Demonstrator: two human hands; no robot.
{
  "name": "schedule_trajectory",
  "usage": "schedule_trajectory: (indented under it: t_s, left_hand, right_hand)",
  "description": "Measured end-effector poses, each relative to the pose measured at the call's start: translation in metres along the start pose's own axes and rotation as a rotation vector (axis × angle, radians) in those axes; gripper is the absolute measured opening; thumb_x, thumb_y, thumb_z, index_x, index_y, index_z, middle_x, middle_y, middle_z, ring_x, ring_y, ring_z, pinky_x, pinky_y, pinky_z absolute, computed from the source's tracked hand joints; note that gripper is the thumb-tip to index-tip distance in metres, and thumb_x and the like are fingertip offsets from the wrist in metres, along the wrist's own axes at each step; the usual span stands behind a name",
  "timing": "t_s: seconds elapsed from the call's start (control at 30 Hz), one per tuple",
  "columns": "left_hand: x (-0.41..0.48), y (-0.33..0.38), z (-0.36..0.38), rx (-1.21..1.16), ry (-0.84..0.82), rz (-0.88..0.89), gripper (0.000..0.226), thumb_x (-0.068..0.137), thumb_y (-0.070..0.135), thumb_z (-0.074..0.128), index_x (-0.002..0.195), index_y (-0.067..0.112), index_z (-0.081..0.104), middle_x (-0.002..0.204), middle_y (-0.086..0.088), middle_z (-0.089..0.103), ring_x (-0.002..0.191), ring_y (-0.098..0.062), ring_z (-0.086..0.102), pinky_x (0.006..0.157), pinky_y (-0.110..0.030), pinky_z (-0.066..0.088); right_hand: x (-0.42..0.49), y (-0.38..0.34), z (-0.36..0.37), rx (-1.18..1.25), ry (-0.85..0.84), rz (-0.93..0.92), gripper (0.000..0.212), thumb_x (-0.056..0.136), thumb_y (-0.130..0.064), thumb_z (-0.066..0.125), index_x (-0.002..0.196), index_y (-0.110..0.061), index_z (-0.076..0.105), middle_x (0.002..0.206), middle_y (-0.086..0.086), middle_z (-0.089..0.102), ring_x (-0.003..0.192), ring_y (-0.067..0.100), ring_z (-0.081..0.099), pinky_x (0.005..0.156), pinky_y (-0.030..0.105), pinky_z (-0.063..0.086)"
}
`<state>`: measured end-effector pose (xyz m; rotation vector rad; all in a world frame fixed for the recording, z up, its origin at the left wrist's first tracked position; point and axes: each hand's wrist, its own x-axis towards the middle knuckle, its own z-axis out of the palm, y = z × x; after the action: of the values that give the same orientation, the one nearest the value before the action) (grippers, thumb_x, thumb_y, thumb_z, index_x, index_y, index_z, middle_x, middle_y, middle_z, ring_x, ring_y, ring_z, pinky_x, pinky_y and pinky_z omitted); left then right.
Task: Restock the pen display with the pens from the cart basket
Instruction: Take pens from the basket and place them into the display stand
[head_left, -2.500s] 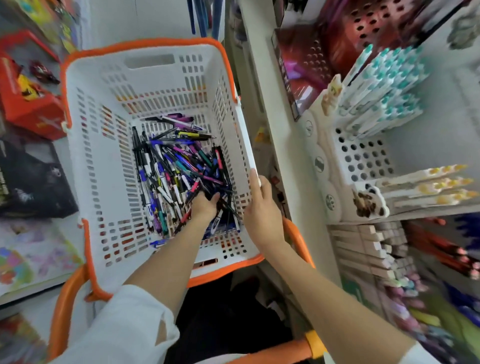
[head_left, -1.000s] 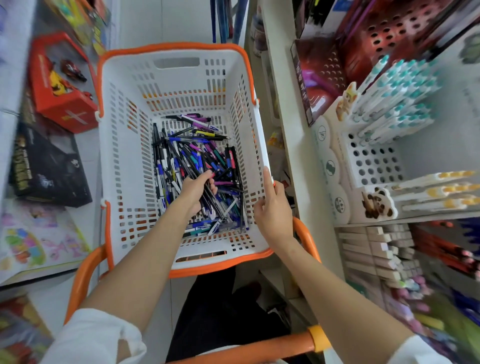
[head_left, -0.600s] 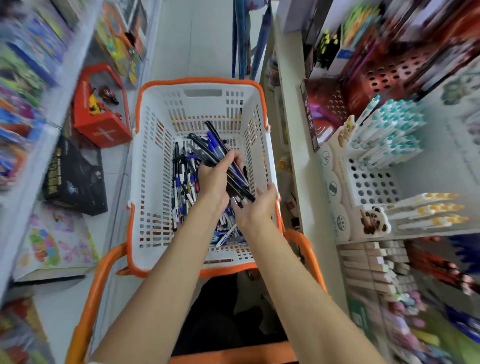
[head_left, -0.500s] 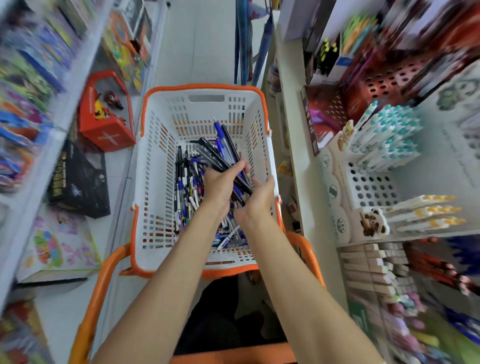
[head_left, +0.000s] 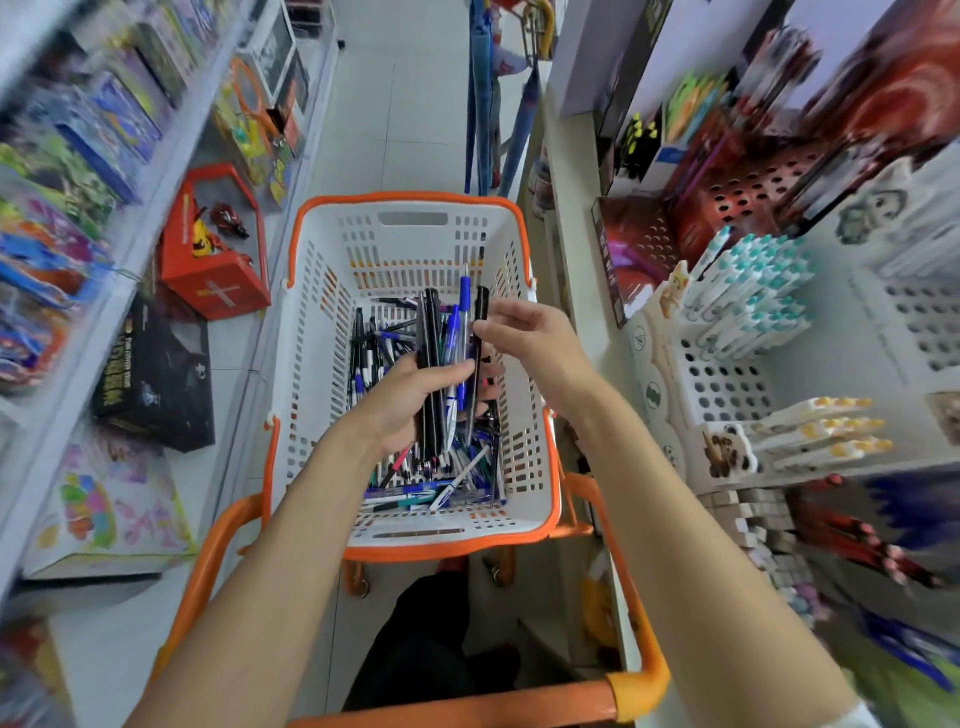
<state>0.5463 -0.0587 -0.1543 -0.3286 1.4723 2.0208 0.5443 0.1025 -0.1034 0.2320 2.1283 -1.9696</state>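
The left hand now grips a fistful of pens, fingers curled round the bundle, lifted clear of the pile it was digging in a second ago. The right hand, off the basket wall, pinches one black pen at the bundle's edge. Loose pens remain in the cart basket; the pen display stands to the right, many holes unfilled. Slotting likely comes next

A bunch of black and blue pens stands upright in the left hand over the white, orange-rimmed basket. The right hand pinches a black pen at the bunch's edge. Loose pens lie jumbled on the basket floor. To the right, the white perforated display holds teal-capped pens in its top tier.
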Motion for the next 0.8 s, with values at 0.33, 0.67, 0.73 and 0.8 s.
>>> schedule_trajectory:
  t_s: [0.33,0.67,0.73,0.8]
  left_hand:
    - [0.01,0.002,-0.027,0.025,-0.06,-0.052,0.104,0.063,0.041,0.093,0.147,0.016,0.037,0.138,-0.012,0.059,0.132,-0.037,0.05,0.108,-0.061,0.035]
    - [0.014,0.006,-0.008,-0.359,0.205,0.095,0.025,0.1,0.005,0.052,0.124,-0.002,0.058,0.104,-0.016,0.073,0.091,-0.028,0.074,0.075,-0.035,0.061]
    - [0.022,0.006,-0.001,-0.423,0.249,0.108,0.022,0.099,0.006,0.054,0.119,-0.001,0.059,0.106,-0.016,0.073,0.092,-0.027,0.073,0.074,-0.034,0.061]
    - [0.025,0.008,0.004,-0.441,0.259,0.121,0.019,0.098,0.008,0.057,0.114,0.0,0.063,0.104,-0.017,0.073,0.088,-0.025,0.073,0.072,-0.033,0.06]
  right_hand:
    - [0.011,0.004,-0.011,0.091,0.012,-0.026,0.02,0.085,-0.001,0.073,0.096,-0.011,0.06,0.074,-0.001,0.057,0.063,0.005,0.059,0.07,0.023,0.049]
    - [0.014,0.0,-0.008,0.14,0.454,-0.223,0.021,0.084,0.006,0.069,0.085,-0.009,0.053,0.085,0.017,0.062,0.082,0.031,0.068,0.08,0.038,0.059]
    - [0.012,0.016,0.005,-0.105,0.399,-0.267,0.012,0.085,0.0,0.071,0.092,-0.008,0.065,0.088,0.008,0.068,0.086,0.023,0.068,0.085,0.039,0.058]
    - [0.008,0.03,0.014,-0.354,0.333,-0.327,0.015,0.088,-0.006,0.071,0.102,-0.01,0.074,0.091,-0.003,0.067,0.086,0.012,0.065,0.086,0.031,0.056]
